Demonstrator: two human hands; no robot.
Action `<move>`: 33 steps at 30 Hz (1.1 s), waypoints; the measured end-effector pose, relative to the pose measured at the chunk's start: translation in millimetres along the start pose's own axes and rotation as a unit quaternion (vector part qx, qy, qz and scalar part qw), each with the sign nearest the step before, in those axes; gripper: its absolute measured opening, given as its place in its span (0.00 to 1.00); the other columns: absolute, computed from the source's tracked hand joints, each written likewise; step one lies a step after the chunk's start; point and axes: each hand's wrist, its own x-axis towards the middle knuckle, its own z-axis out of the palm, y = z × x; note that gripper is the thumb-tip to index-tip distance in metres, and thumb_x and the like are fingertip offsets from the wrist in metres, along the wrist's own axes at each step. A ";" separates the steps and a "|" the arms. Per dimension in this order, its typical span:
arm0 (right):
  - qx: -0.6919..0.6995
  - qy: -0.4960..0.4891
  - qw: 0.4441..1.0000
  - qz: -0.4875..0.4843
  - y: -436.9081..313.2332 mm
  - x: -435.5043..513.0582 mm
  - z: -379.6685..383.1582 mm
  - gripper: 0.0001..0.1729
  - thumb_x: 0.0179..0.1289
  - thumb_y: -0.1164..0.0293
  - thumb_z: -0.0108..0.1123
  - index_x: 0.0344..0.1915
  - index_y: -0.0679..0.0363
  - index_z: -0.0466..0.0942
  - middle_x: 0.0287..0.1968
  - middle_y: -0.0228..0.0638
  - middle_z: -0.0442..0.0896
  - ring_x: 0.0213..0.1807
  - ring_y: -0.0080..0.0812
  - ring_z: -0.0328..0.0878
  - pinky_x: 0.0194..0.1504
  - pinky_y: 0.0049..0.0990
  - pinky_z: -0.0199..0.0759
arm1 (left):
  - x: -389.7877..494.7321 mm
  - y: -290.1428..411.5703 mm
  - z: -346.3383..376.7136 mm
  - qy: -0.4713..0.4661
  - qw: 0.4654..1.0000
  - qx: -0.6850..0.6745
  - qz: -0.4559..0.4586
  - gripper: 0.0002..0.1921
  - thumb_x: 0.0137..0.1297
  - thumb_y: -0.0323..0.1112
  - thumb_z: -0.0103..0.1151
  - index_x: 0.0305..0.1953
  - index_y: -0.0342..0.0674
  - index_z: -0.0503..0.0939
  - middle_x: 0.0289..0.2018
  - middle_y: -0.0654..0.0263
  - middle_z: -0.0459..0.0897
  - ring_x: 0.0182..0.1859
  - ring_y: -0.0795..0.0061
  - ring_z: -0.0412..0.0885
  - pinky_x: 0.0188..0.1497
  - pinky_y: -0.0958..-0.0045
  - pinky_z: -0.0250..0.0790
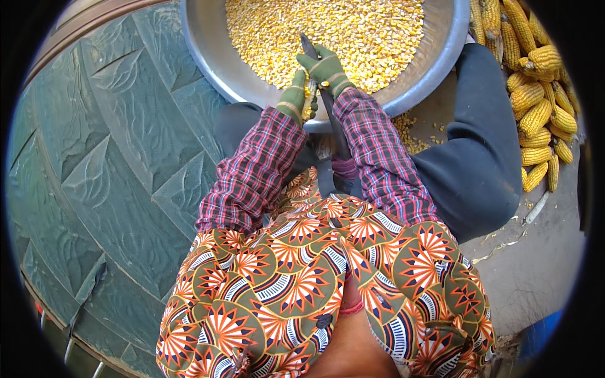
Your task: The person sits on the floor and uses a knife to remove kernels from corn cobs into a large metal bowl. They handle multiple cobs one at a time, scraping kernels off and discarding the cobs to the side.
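My left hand (296, 97), in a green striped knit glove, grips a corn cob (309, 97) over the near rim of a wide metal basin (208, 61). The cob looks partly stripped, with yellow kernels showing at its lower end. My right hand (328, 71), gloved alike, closes over a long dark bar (336, 125) right beside the cob. The bar's pointed tip rises beyond my fingers, and its lower end slants down between my legs. Loose corn kernels (326, 23) fill much of the basin. My fingers hide where cob and bar meet.
Yellow corn cobs (536, 104) lie heaped at the right, beyond my bent knee (491, 141). Spilled kernels (409, 134) dot the floor below the basin. A green padded covering (123, 141) spreads along my left side. Something blue (541, 335) stands at the lower right.
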 end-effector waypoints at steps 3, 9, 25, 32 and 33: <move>0.045 -0.022 0.999 0.018 20.8 6.8 6.4 0.22 0.45 0.58 0.62 0.34 0.65 0.74 0.28 0.37 0.77 0.28 0.25 0.71 0.31 0.25 0.66 | -9.3 0.8 -11.1 -0.042 0.999 -0.021 -0.024 0.27 0.55 0.64 0.37 0.27 0.43 0.70 0.13 0.68 0.64 0.12 0.77 0.61 0.11 0.78 0.51; 0.128 -0.050 0.988 0.066 12.7 2.3 4.5 0.24 0.46 0.59 0.62 0.38 0.66 0.73 0.32 0.36 0.77 0.31 0.26 0.71 0.34 0.26 0.67 | -3.9 1.7 -16.3 -0.168 0.973 -0.160 0.001 0.27 0.58 0.62 0.36 0.37 0.41 0.70 0.21 0.63 0.73 0.17 0.74 0.69 0.12 0.79 0.59; 0.073 -0.052 0.990 0.107 19.4 10.0 -20.5 0.32 0.45 0.59 0.62 0.49 0.62 0.67 0.46 0.42 0.71 0.45 0.34 0.69 0.47 0.31 0.62 | 39.4 -6.1 3.2 -0.094 0.995 0.013 0.029 0.27 0.54 0.64 0.38 0.32 0.45 0.72 0.16 0.65 0.73 0.12 0.72 0.68 0.09 0.74 0.57; 0.028 -0.011 0.993 0.110 14.5 13.5 -9.1 0.29 0.44 0.57 0.62 0.45 0.64 0.70 0.42 0.44 0.73 0.42 0.35 0.71 0.44 0.30 0.64 | 41.4 -12.0 13.6 0.042 0.990 0.102 0.082 0.29 0.52 0.67 0.39 0.30 0.45 0.73 0.14 0.65 0.67 0.12 0.73 0.63 0.12 0.72 0.54; 0.001 -0.019 0.994 0.105 11.7 12.9 -10.6 0.28 0.44 0.57 0.62 0.43 0.64 0.72 0.40 0.44 0.75 0.39 0.35 0.73 0.41 0.30 0.66 | 42.2 -13.6 9.0 0.051 0.992 0.098 0.069 0.29 0.52 0.67 0.39 0.30 0.45 0.73 0.14 0.65 0.67 0.12 0.72 0.62 0.12 0.71 0.54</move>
